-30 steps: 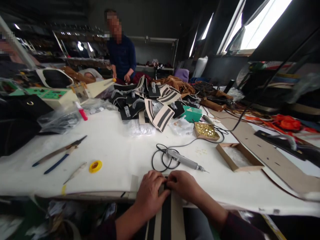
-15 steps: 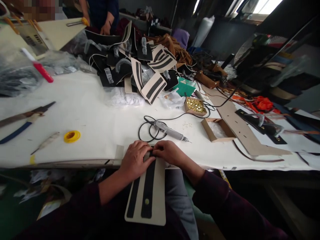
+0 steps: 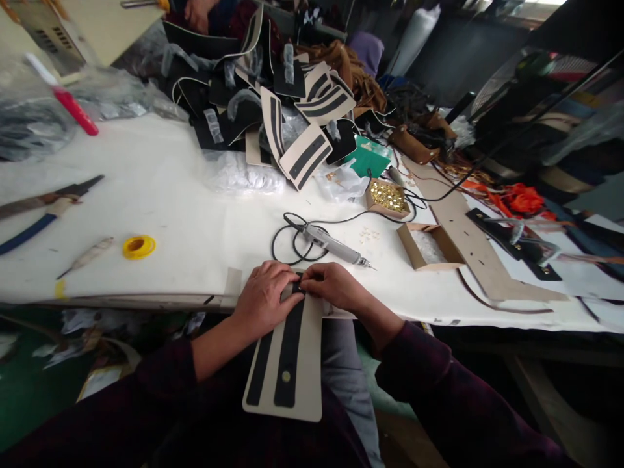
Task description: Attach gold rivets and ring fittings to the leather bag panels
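Note:
A beige panel with rounded corners and two black strips lies over my lap, its far end on the table edge. On the longer strip, near the close end, sits a round gold-coloured stud. My left hand grips the panel's far left part, thumb pressed on top. At the far end of the same strip, my right hand pinches with thumb and forefinger; a tiny glint shows at the tips, too small to name. Just beyond lies a grey pen-shaped power tool with a thin tip and black cable.
Small gold pieces fill one cardboard box; another open box stands closer. To the left are a yellow tape roll, an awl-like tool and large shears. Similar panels are heaped behind. Another person's hand shows at the back.
The view has tipped slightly downward, so the table things sit higher in the picture. Both hands stay at the panel's far end; the right fingertips show a small glint.

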